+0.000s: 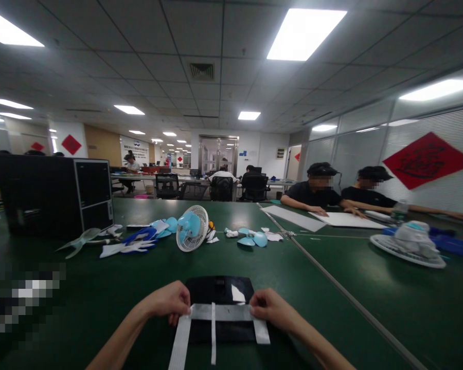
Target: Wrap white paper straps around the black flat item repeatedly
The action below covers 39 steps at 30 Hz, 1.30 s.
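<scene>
A flat black bag-like object [219,290] lies on the green table [100,293] right in front of me. A white strap [219,312] runs across it, with loose ends hanging toward me at the left and right. My left hand [172,302] pinches the strap at its left end, fingers closed. My right hand [269,308] pinches the strap at its right end in the same way. A thin white strip [213,334] crosses the strap in the middle and hangs down over the black object.
A small white fan with blue blades [193,228] stands mid-table among blue and white plastic parts [250,237]. A black computer case [54,195] stands at the left. Two people sit at the right with white sheets [347,219]. Fan parts [409,244] lie at the right.
</scene>
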### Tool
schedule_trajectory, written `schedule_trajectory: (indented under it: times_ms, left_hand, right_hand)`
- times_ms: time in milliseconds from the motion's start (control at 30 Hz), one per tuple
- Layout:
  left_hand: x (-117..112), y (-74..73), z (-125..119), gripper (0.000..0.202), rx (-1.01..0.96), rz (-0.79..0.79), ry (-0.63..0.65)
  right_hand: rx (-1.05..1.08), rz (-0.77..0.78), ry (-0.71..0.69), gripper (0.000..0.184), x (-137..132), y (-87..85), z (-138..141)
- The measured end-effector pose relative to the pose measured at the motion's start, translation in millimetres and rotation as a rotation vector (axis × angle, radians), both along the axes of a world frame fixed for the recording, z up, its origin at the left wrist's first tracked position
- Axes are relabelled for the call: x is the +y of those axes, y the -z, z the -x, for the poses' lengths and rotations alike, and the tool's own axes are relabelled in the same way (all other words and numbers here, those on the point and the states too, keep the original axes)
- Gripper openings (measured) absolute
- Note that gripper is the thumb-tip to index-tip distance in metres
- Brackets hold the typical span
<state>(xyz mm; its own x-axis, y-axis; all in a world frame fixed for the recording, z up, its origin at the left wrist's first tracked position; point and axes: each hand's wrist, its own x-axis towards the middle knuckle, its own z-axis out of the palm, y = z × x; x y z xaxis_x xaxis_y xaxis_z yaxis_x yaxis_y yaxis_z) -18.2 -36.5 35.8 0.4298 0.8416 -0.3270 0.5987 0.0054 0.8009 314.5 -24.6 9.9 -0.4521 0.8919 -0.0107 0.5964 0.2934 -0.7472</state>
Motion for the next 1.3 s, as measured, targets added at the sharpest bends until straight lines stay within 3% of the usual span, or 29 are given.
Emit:
schedule_trajectory:
  times_ms: [233, 900, 1033, 1133, 1300]
  left_hand:
    - [-1.5, 0.2, -3.1, 0.018, 0.072, -0.045, 0.002]
    - [-4.8, -1.5, -4.9, 0.019, 0.19, -0.112, -0.007]
    - [-6.2, -3.4, -5.8, 0.018, 0.278, -0.19, -0.008]
    - [-7.0, -3.8, -5.9, 0.02, 0.317, -0.28, 0.029]
    - [-11.5, -1.6, -15.8, 0.027, 0.288, -0.464, 0.223]
  right_hand:
    - [-0.063, -0.054, 0.04, 0.016, -1.3, 3.2, 2.4]
    - [-0.106, -0.12, 0.068, 0.015, -11.4, -7.9, 10.6]
    - [-0.132, -0.105, 0.094, 0.018, -13.6, -9.6, 12.5]
    - [-0.152, -0.117, 0.098, 0.017, -15.0, -11.0, 13.6]
    - [-0.156, -0.129, 0.073, 0.013, -13.3, -8.4, 13.5]
